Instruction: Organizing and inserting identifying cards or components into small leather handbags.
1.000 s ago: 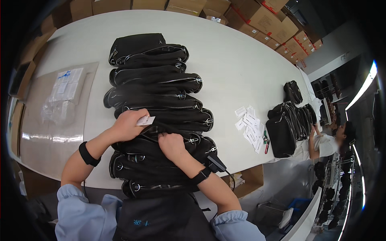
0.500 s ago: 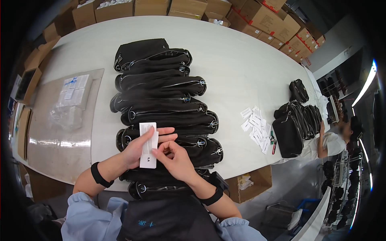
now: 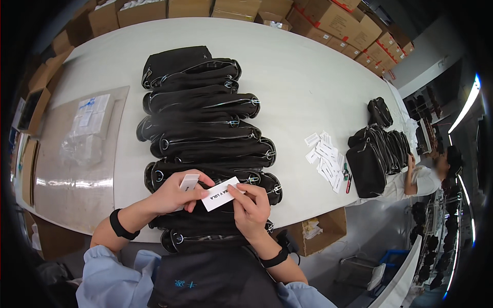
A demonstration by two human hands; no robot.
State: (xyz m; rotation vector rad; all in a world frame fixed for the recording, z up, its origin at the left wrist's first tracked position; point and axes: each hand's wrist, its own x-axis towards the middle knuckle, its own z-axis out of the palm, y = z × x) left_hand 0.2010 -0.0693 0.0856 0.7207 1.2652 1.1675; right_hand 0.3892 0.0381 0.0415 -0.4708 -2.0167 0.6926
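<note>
White paper tag (image 3: pixel 221 193) pinched between both hands — right hand (image 3: pixel 251 205), left hand (image 3: pixel 172 194) perhaps gripping another — above black bags (image 3: pixel 205 128).

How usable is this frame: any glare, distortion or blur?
Head view: strong fisheye, the white table edge bows and the corners go black; glare from a ceiling light at right and on the brown sheet; both hands and the white tag stay sharp.

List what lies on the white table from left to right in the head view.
Clear plastic packets on a brown board → row of black bags → loose white tags → second bunch of black bags, with another person's hand at it.
</note>
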